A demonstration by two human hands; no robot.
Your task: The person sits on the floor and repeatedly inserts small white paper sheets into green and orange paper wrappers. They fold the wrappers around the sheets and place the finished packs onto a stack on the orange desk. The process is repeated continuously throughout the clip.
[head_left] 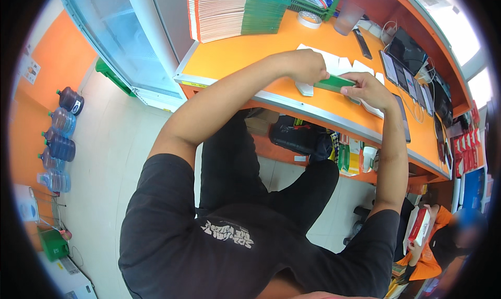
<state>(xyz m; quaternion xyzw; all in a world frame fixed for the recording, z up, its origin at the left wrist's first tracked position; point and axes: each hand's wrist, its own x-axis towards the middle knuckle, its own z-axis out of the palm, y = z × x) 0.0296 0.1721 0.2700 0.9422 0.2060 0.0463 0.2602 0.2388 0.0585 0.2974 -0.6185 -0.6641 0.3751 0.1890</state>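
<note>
Over the front part of the orange counter [229, 56], both hands grip a flat green piece of card or packet [334, 83]. My left hand [305, 66] is closed on its left end, with the fingers curled in. At the other end my right hand [370, 91] pinches it between thumb and fingers. Several white folded paper pieces [344, 65] lie on the counter behind and beneath the hands. One white piece [304, 88] sits near the counter's edge, just below my left hand.
A large stack of green-and-white folded cartons [235, 14] stands at the back left. Behind are a tape roll [309, 19], a clear cup [348, 18] and a black remote-like object [361, 43]. Several phones [402, 75] line the right. Another person in orange [430, 247] is at lower right.
</note>
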